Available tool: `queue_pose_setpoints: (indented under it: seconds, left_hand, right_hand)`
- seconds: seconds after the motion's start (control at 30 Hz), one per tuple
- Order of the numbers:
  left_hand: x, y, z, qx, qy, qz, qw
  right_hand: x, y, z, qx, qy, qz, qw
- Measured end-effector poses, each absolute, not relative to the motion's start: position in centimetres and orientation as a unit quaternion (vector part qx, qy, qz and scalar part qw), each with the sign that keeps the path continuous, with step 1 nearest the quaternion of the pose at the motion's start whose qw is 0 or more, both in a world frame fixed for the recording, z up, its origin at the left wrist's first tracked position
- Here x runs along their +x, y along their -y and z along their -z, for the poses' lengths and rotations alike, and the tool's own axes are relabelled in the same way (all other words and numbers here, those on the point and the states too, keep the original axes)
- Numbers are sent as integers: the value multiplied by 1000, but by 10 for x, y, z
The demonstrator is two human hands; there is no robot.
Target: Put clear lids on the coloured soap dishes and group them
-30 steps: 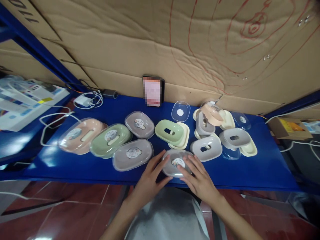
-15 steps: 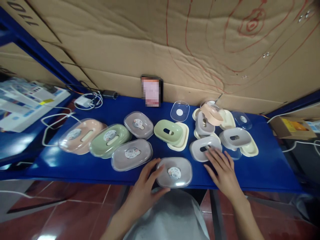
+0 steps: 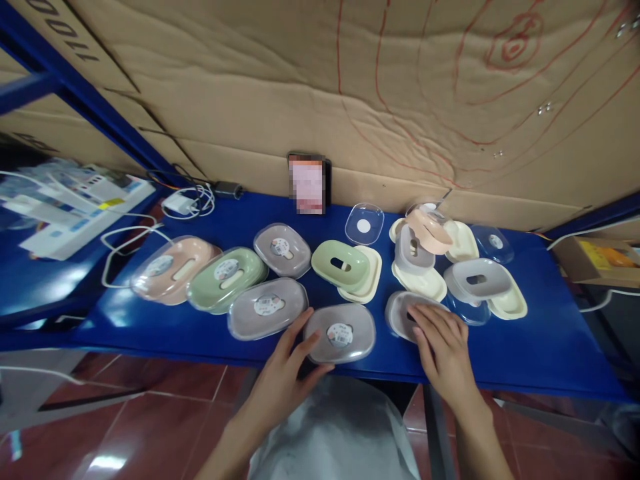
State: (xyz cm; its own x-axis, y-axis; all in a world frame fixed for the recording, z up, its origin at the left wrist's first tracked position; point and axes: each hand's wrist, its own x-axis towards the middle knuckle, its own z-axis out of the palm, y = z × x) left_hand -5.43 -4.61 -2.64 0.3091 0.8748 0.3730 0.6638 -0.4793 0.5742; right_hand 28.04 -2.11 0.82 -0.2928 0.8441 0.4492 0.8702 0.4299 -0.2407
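My left hand point(image 3: 281, 373) rests against the front left side of a grey lidded soap box point(image 3: 341, 332) with a round sticker, at the front edge of the blue shelf point(image 3: 530, 347). My right hand point(image 3: 443, 350) lies flat on a grey open soap dish point(image 3: 400, 312) just right of that box, fingers spread over its top. Further left lie another grey lidded box point(image 3: 267, 307), a green lidded box point(image 3: 226, 272) and a pink lidded box point(image 3: 170, 269).
A green dish on a cream tray point(image 3: 350, 268), a clear lid point(image 3: 364, 225), and a pile of grey, cream and pink dishes point(image 3: 425, 243) sit behind. A phone point(image 3: 307, 184) leans on the cardboard wall. Cables and a charger point(image 3: 180, 200) lie at left.
My right hand left the lidded grey box and moved right onto the open grey dish, pulling it toward the front. The lidded box shifted slightly left with my left hand.
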Motion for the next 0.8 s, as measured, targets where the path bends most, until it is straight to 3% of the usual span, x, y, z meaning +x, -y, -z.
queue_pose_setpoints:
  seconds: [0.2,0.53,0.63,0.8]
  left_hand:
    - [-77,36,30,805,-472,-333,133]
    - [-84,29,37,802,-478,-347,84]
    - [-83,31,40,803,-475,-358,43]
    - [-74,23,38,792,-488,-366,15]
  right_hand:
    - [267,-19,-26,-482,852,-3,204]
    - [221,-32,-14,-447,887,-27,109]
    - [230,-38,-15,-442,887,-39,127]
    - [268,-41,-41,-441,854,-144,237]
